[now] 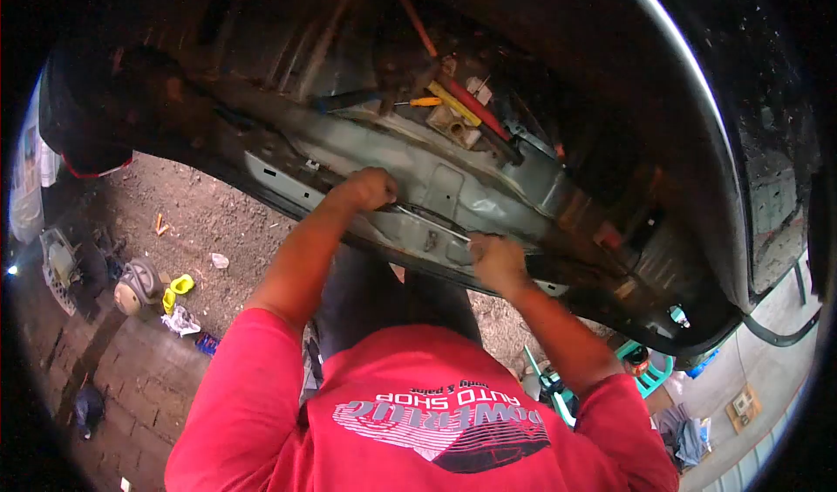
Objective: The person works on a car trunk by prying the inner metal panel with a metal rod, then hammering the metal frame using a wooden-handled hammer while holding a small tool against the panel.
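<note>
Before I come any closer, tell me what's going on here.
Someone in a red shirt is leaning over the open trunk of a car. Their left hand and right hand are both closed around a slim metal rod, one towards each end, just above the trunk's metal sill. Deeper inside, an orange-handled tool lies beside a yellow bar and a red one, with neither hand on them.

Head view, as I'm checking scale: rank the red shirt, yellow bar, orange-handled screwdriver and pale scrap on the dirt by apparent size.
Red shirt
Yellow bar
Orange-handled screwdriver
Pale scrap
</note>
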{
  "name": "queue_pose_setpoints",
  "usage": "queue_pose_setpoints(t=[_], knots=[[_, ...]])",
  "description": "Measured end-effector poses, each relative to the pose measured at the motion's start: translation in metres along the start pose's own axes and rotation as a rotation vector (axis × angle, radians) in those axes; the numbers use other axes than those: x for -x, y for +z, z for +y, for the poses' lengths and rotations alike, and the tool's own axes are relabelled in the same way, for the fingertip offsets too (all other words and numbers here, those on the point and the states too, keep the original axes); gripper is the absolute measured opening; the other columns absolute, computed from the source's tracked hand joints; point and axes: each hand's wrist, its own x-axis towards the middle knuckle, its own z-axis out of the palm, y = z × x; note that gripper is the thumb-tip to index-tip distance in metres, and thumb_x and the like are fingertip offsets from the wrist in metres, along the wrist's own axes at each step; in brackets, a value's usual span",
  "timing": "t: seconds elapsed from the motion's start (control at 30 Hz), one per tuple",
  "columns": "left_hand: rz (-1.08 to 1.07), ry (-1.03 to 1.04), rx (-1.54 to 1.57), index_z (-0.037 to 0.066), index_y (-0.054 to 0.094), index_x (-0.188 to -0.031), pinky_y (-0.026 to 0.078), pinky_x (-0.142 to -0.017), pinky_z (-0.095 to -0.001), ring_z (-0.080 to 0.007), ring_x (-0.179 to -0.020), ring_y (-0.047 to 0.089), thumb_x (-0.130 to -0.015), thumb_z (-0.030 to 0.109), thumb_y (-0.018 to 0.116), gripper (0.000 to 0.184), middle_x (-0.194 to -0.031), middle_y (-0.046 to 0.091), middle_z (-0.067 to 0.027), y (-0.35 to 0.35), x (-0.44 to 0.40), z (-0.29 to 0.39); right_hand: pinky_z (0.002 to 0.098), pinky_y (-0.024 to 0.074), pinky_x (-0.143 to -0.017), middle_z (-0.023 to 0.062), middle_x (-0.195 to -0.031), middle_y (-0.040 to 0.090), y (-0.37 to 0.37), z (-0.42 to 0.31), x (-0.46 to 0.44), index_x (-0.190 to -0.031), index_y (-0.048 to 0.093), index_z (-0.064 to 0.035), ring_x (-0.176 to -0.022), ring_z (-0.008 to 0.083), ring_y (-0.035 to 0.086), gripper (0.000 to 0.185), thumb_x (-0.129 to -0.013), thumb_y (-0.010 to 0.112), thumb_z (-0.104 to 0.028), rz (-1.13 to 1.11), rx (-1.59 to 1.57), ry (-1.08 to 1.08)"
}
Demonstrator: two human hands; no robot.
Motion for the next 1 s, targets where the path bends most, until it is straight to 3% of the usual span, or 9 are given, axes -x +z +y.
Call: queue_pose_setpoints(t=[0.07,0.17,0.27,0.5,0.67,0.8,0.87,1.0], knots=[[-0.057,-0.016,-0.027,0.025,0.076,-0.118,0.047,-0.103,-0.0554,-0.0364,-0.122,0.062,-0.089,0.042,0.068,0.035,-0.129,0.069,-0.0104,-0.003,-0.004,0.002,0.0559,0.0561,-0.071,0.0208,-0.079,0.070,0.003,-0.018,0.010,-0.107,0.075,-0.0145,-0.073,0.0436,0.070,0.023,-0.093,0.058,-0.023,-0.048,0.123,0.096],[-0.133,-0.115,0.057,0.029,0.074,-0.125,0.039,-0.109,-0.0622,-0.0356,-0.129,0.058,-0.090,0.048,0.068,0.040,-0.132,0.068,-0.0084,-0.007,0.004,0.019,0.0566,0.0553,-0.065,0.0200,-0.075,0.069,0.002,-0.027,0.015,-0.102,0.074,-0.0147,-0.068,0.0432,0.069,0.019,-0.092,0.059,-0.022,0.102,0.026,0.072],[-0.138,-0.087,-0.021,0.031,0.074,-0.124,0.033,-0.112,-0.0659,-0.0357,-0.131,0.056,-0.090,0.053,0.066,0.041,-0.132,0.068,-0.0074,-0.006,0.000,0.030,0.0567,0.0549,-0.065,0.0198,-0.074,0.069,0.013,-0.024,0.015,-0.103,0.074,-0.0147,-0.068,0.0437,0.069,0.020,-0.092,0.059,-0.023,0.077,0.097,0.081],[-0.125,-0.105,0.018,0.025,0.078,-0.116,0.033,-0.111,-0.0688,-0.0370,-0.128,0.058,-0.091,0.052,0.066,0.038,-0.128,0.070,-0.0072,0.010,-0.015,0.016,0.0560,0.0548,-0.073,0.0213,-0.084,0.071,0.000,-0.005,0.005,-0.100,0.074,-0.0143,-0.079,0.0440,0.069,0.021,-0.093,0.058,-0.026,0.066,-0.017,0.117],[-0.066,-0.123,-0.050,0.022,0.078,-0.113,0.033,-0.109,-0.0703,-0.0367,-0.129,0.057,-0.092,0.053,0.064,0.040,-0.127,0.069,-0.0098,0.012,-0.018,0.019,0.0536,0.0533,-0.080,0.0201,-0.095,0.072,-0.052,0.013,-0.036,-0.099,0.074,-0.0148,-0.092,0.0425,0.069,0.021,-0.094,0.058,-0.026,-0.115,0.045,-0.050],[-0.004,-0.086,-0.042,0.022,0.076,-0.116,0.032,-0.109,-0.0707,-0.0372,-0.129,0.057,-0.093,0.052,0.063,0.041,-0.130,0.067,-0.0119,0.019,-0.021,0.011,0.0512,0.0538,-0.079,0.0203,-0.096,0.072,-0.060,0.024,-0.067,-0.098,0.075,-0.0141,-0.092,0.0407,0.069,0.020,-0.094,0.059,-0.025,-0.191,-0.024,-0.071],[-0.023,-0.044,-0.091,0.022,0.074,-0.122,0.033,-0.109,-0.0711,-0.0380,-0.129,0.056,-0.093,0.052,0.062,0.043,-0.134,0.065,-0.0126,0.025,-0.028,0.007,0.0501,0.0546,-0.081,0.0198,-0.101,0.072,-0.062,0.033,-0.078,-0.105,0.075,-0.0134,-0.093,0.0420,0.069,0.023,-0.092,0.060,-0.025,-0.262,-0.071,-0.140],[-0.114,-0.086,-0.091,0.021,0.073,-0.123,0.035,-0.106,-0.0707,-0.0378,-0.129,0.056,-0.093,0.050,0.063,0.043,-0.134,0.064,-0.0125,0.029,-0.034,0.006,0.0502,0.0543,-0.081,0.0192,-0.101,0.072,-0.046,0.042,-0.083,-0.104,0.075,-0.0137,-0.093,0.0415,0.069,0.022,-0.093,0.060,-0.025,-0.300,-0.087,-0.171]])
